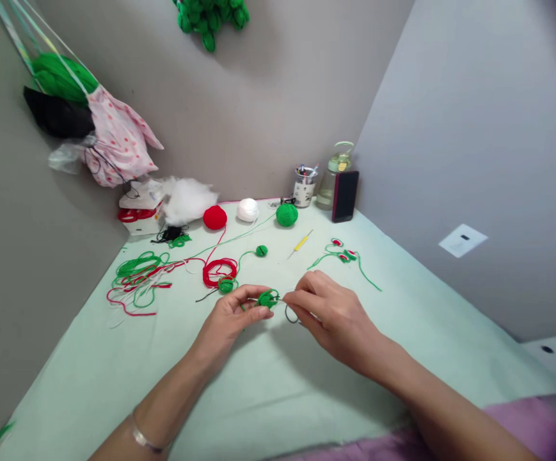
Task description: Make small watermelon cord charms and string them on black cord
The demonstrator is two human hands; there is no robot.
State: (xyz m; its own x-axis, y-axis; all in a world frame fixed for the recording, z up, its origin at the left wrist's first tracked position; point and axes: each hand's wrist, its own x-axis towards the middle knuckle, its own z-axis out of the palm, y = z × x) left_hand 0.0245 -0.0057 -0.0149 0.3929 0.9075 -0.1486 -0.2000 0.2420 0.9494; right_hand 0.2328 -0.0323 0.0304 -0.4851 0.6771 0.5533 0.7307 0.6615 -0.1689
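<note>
One head-worn view looks forward and down over the tabletop [278, 390]

A: What closes the place in?
B: Two plain walls, meeting in a corner at the far right: a grey-brown far wall [297, 96] and a paler, bluish-grey right wall [450, 128].
A: Anything fixed to them?
B: A white wall plate [454, 245] with a small dark opening, low on the right wall.
A: And furniture?
B: A table [90, 378] stands in that corner, covered in a pale green cloth, faintly creased on the near side. Purplish-pink fabric [532, 429] shows at the near right.
A: The light?
B: Soft; the right wall looks brightest, and mild shadows lie on the far wall.
</note>
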